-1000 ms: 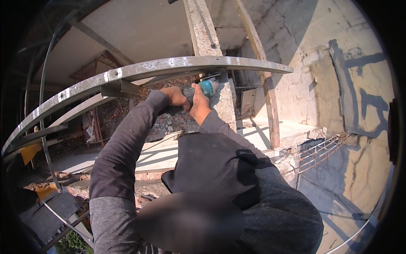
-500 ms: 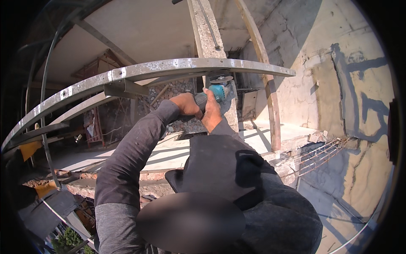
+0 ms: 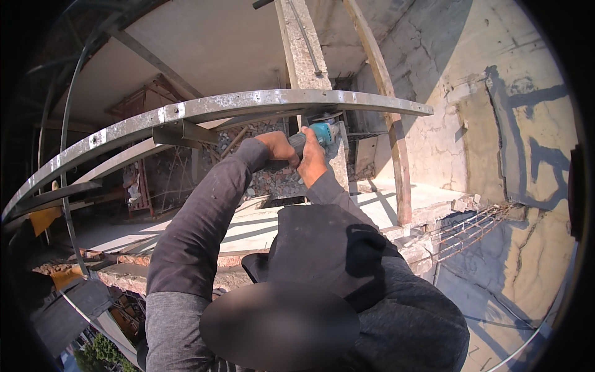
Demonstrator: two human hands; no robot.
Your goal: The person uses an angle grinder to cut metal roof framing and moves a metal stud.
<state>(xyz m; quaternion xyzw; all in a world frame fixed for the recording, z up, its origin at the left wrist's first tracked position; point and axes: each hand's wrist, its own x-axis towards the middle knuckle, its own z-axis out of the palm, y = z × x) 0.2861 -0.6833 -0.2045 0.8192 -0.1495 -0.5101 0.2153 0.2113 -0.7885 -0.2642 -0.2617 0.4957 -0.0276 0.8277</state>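
Note:
Both my hands are wrapped round a teal and dark angle grinder [image 3: 320, 132]. My left hand [image 3: 278, 147] grips the rear of its body, and my right hand [image 3: 312, 159] closes round it nearer the teal head. The grinder's disc [image 3: 326, 116] sits just below the near edge of a curved-looking grey steel beam [image 3: 248, 100] that crosses in front of me; whether it touches the steel I cannot tell. A concrete post or beam [image 3: 307, 56] runs beyond it, with a thin metal rod [image 3: 305, 38] on top.
A wooden post [image 3: 400, 167] stands right of the grinder. A second steel member [image 3: 121, 160] and a bracket lie under the beam. Rubble [image 3: 276, 184] is seen below. Exposed rebar [image 3: 474, 230] juts from a broken ledge beside a cracked wall [image 3: 434, 130]. A pale ledge [image 3: 248, 232] lies before me.
The grinder has shifted slightly, and its disc now appears closer to the steel beam's near edge. My left forearm has moved a little to the right. Both hands keep their hold.

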